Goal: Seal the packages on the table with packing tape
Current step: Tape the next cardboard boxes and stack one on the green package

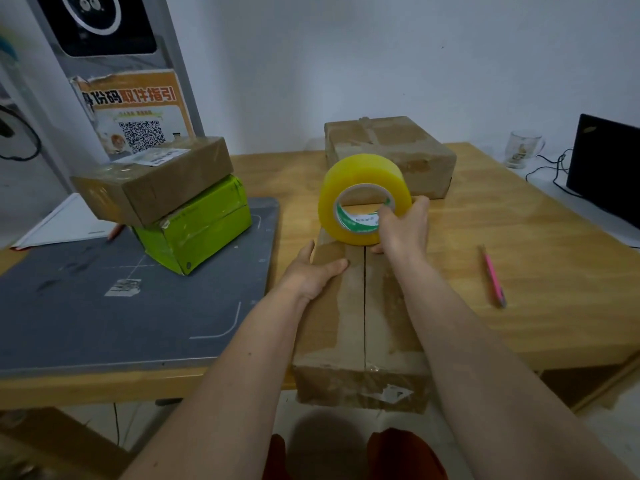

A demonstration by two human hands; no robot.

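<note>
Squarely in right grip (401, 226): tape roll (360, 195).

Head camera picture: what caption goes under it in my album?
Right hand holds yellow tape roll on long cardboard box; left hand steadies it.

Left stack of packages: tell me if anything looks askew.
Yes. The brown box sits crooked on the green box, overhanging it to the left, and the green box itself looks tilted on the grey mat.
</note>
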